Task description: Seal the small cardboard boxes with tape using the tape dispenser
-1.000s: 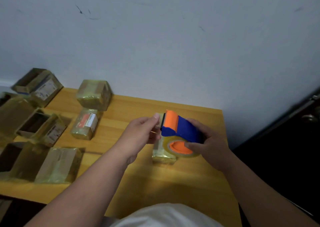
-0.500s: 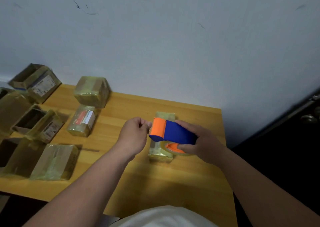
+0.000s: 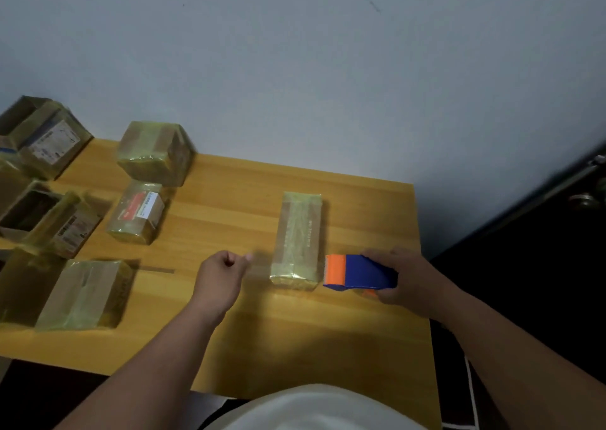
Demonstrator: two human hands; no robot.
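My right hand, low at the right of the frame, wraps round the tape dispenser, its orange cutter end pointing left and just beside the near end of the narrow box. That box lies at centre on the wooden table, long axis running up the frame toward the wall. My left hand sits left of the box, fingers curled, thumb and forefinger seemingly pinched; whether they hold a tape end I cannot tell through the blur. I judge the dispenser hand nearer the box
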